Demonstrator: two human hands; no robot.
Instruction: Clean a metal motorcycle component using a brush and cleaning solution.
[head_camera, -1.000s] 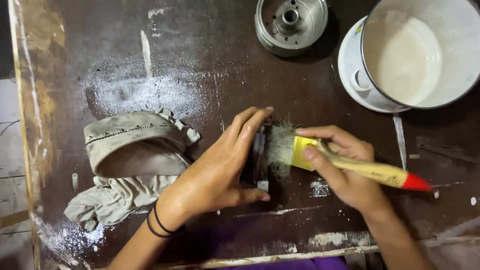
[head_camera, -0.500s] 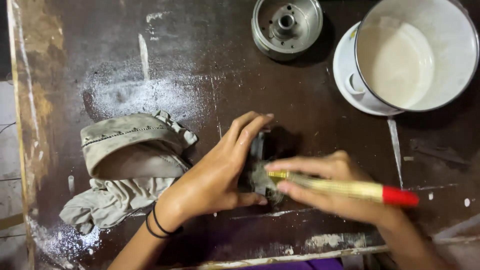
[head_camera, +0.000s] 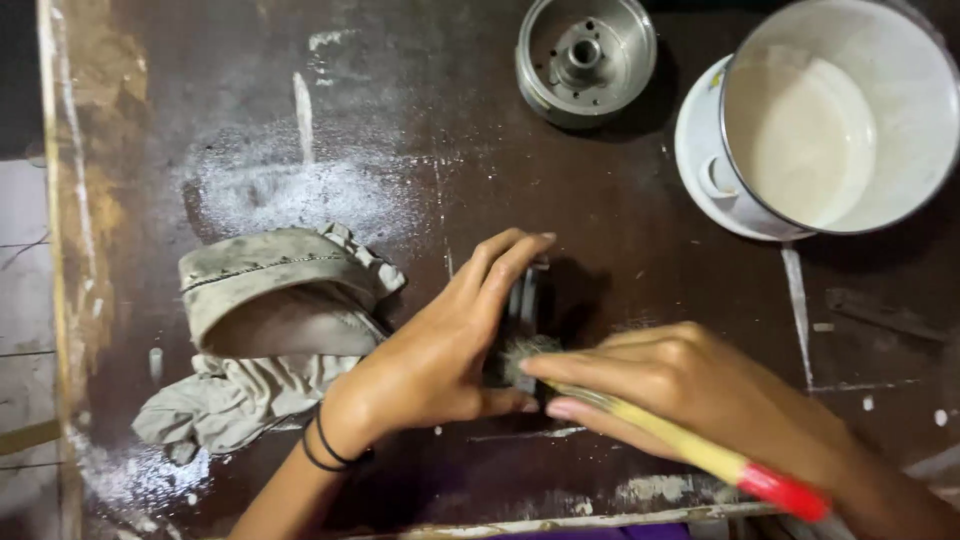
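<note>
My left hand (head_camera: 440, 345) grips a small dark metal part (head_camera: 522, 310) standing on the dark wooden table (head_camera: 620, 230); most of the part is hidden under my fingers. My right hand (head_camera: 690, 395) holds a paintbrush (head_camera: 700, 455) with a yellow handle and red tip. Its grey bristles (head_camera: 520, 350) press against the near side of the part, between my two hands.
A grey crumpled rag (head_camera: 265, 330) lies left of my left hand. A round metal drum-shaped part (head_camera: 585, 60) sits at the top. A metal bowl of whitish liquid (head_camera: 835, 120) stands on a white lid at the top right. White powder marks the table.
My right hand has swung the brush down and left, from beside the part to against its near side. The handle now points down-right. My left hand keeps its grip.
</note>
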